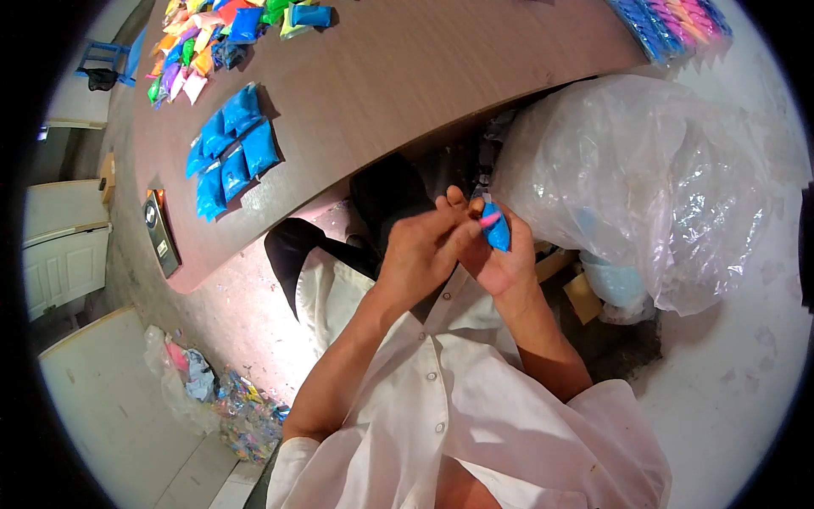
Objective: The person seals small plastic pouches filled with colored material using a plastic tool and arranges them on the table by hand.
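Note:
In front of my white shirt, my right hand [507,265] holds a small blue packet [496,233] in its palm and fingers. The packet stands roughly upright, with a clear end at its top. My left hand [424,242] reaches across to it, fingers bent together close to its upper part. A small pink thing [490,219] shows at the left fingertips, against the packet; what it is I cannot make out. On the brown table [365,110] beyond my hands, several blue packets [233,153] lie side by side in two rows.
Small packets of many colours [199,47] are heaped at the table's far left. Strips of blue and pink packets [674,30] lie at its far right corner. A large clear plastic bag [627,170] bulges right of my hands. Bagged scraps [242,416] sit on the floor at left.

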The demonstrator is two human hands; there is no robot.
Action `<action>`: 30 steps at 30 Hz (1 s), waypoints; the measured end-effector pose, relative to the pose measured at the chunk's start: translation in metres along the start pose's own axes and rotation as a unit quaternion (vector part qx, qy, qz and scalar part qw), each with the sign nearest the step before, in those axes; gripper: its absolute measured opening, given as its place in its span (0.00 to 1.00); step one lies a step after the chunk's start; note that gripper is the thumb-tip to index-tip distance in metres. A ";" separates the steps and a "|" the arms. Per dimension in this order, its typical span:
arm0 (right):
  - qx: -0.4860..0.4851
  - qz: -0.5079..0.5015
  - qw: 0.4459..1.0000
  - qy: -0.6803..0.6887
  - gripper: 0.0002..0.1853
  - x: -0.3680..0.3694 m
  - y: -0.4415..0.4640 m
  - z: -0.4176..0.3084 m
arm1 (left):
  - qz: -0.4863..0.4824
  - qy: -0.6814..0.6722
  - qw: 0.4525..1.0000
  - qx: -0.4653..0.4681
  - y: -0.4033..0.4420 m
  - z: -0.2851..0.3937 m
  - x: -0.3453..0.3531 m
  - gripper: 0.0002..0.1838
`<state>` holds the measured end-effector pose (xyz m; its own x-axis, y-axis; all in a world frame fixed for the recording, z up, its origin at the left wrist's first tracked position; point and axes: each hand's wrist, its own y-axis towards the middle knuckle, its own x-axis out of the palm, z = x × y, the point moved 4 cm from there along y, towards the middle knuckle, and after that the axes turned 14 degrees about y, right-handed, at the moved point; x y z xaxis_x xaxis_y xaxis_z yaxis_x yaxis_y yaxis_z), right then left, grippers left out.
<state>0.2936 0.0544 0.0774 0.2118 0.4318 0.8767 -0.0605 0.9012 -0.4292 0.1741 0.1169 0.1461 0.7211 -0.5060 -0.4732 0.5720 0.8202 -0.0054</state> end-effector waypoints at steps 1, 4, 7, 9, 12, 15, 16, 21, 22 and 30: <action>0.000 -0.001 1.000 0.000 0.14 0.002 0.001 0.001 | 0.029 -0.022 0.999 -0.022 0.003 0.000 -0.003 0.08; -0.024 0.070 0.997 -0.016 0.13 0.002 0.001 -0.002 | -0.011 0.090 0.990 0.108 -0.002 0.007 0.009 0.07; -0.020 -0.006 1.000 -0.024 0.17 0.006 -0.002 -0.005 | -0.055 0.035 0.996 0.056 -0.012 0.013 0.002 0.07; -0.025 0.008 0.999 -0.021 0.15 0.006 -0.001 -0.008 | -0.082 0.003 0.996 0.028 -0.015 0.008 0.001 0.08; -0.012 0.038 0.998 -0.049 0.14 -0.002 -0.003 -0.013 | 0.040 -0.061 0.997 -0.034 -0.005 0.000 -0.013 0.12; -0.002 0.097 0.991 -0.088 0.15 -0.020 -0.004 -0.013 | 0.037 -0.034 0.999 -0.019 0.005 0.003 -0.018 0.14; -0.007 0.130 0.987 -0.094 0.16 -0.025 -0.004 -0.013 | -0.036 -0.009 0.999 -0.003 0.007 0.006 -0.014 0.14; 0.001 0.092 0.980 -0.176 0.17 -0.002 -0.007 -0.009 | -0.084 -0.045 0.995 -0.007 0.011 -0.001 -0.006 0.13; 0.007 0.075 0.978 -0.193 0.17 0.005 -0.006 -0.006 | -0.061 -0.107 0.991 -0.053 0.012 -0.003 -0.010 0.12; -0.209 -0.018 0.512 -0.833 0.24 -0.068 0.029 -0.029 | 0.081 -0.034 0.992 -0.089 0.000 -0.018 -0.056 0.14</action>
<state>0.3056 0.0502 -0.0014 -0.9413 0.1632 -0.2954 0.2031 0.9730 -0.1097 0.1268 0.1501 0.1567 0.8264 -0.3750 -0.4200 0.3724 0.9235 -0.0919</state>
